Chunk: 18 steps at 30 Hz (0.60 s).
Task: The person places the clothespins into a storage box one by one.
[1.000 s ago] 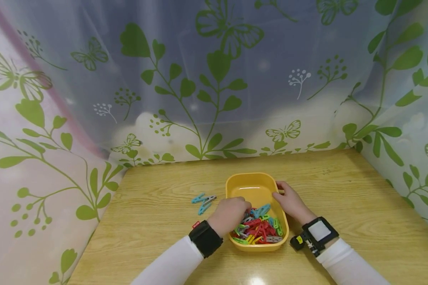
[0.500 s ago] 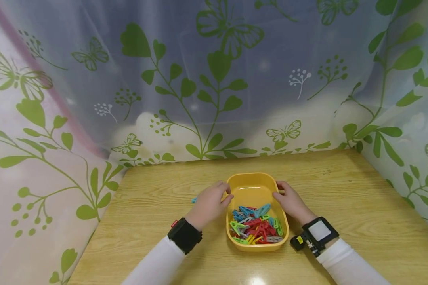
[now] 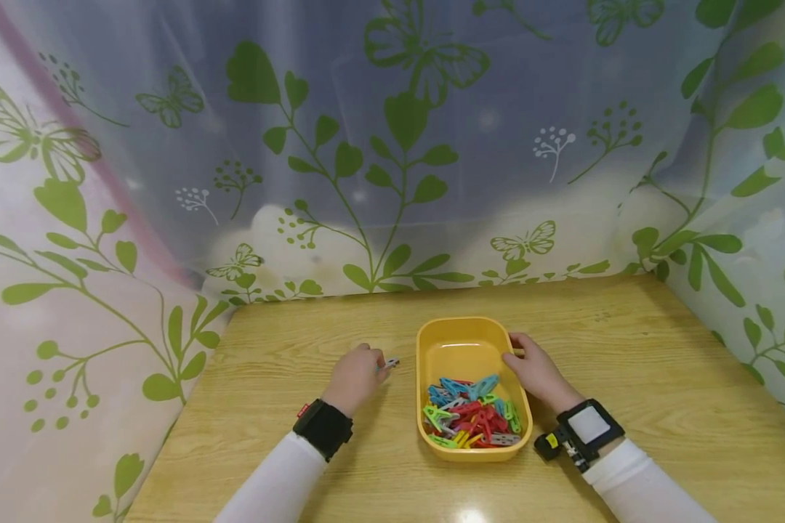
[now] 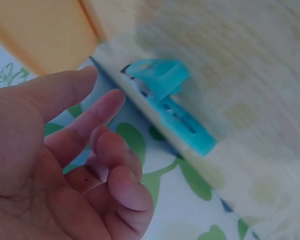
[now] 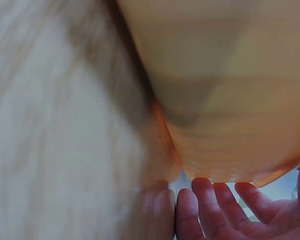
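My left hand (image 3: 355,383) is over the table, left of a yellow plastic bin (image 3: 424,349). Its thumb and index finger stand apart, and the other fingers are loosely bent, in the left wrist view. Just beyond the fingertips lie light-blue clothespins (image 4: 182,120) on the wood, apart from the hand; in the head view the hand covers most of them, leaving a grey end (image 3: 391,362) showing. My right hand (image 3: 539,372) grips the bin's right side, thumb at the rim and fingertips against the outer wall. Red, blue, green, yellow and grey clothespins (image 3: 474,418) fill the bin's near half.
The wooden tabletop (image 3: 288,341) runs back to a hanging cloth (image 3: 340,218) printed with leaves and butterflies. More of this cloth encloses the left and right sides. Camera straps (image 3: 323,430) circle both wrists.
My left hand has left the clothespins in the bin, passing over the bin's left rim to the blue clothespins on the table. My right hand and the bin have stayed in place.
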Each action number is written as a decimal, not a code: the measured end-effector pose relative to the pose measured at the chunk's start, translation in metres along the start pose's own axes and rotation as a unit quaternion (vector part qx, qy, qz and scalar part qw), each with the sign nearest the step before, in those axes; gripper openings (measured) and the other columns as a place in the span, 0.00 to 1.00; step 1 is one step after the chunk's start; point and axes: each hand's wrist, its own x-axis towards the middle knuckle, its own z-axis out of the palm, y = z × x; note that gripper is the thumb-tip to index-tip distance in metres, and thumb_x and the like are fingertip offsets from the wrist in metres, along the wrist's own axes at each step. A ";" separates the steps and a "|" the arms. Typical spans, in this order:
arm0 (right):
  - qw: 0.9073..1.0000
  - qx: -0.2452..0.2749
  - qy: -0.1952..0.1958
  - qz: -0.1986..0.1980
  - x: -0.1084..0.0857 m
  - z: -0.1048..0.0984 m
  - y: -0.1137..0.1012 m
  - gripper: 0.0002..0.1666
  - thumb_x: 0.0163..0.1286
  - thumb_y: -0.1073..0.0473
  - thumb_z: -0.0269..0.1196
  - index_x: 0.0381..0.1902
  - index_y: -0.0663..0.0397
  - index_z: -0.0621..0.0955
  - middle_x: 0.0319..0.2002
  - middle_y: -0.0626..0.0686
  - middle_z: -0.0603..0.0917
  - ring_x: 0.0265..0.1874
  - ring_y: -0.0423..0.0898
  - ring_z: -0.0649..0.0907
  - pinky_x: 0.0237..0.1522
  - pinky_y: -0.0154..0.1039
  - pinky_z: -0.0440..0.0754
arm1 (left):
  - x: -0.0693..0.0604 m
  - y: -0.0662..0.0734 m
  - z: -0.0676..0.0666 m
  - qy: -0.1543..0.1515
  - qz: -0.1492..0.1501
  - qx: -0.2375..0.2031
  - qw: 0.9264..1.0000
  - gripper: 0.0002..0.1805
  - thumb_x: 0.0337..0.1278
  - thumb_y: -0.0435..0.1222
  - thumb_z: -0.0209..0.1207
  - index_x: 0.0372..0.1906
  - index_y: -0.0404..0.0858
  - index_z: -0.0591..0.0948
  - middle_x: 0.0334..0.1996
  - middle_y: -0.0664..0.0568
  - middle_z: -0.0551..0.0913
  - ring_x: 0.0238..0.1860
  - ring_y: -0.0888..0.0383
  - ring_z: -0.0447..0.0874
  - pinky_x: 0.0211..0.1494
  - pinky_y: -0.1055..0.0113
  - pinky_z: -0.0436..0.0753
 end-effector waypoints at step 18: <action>1.000 0.000 -0.002 0.004 0.000 -0.001 -0.001 0.33 0.83 0.56 0.48 0.77 0.67 0.58 0.73 0.71 0.64 0.68 0.68 0.72 0.67 0.61 0.74 | 0.000 -0.006 0.014 -0.024 0.014 0.028 0.999 0.09 0.60 0.34 0.71 0.27 0.40 0.82 0.28 0.52 0.77 0.28 0.60 0.75 0.29 0.66 0.75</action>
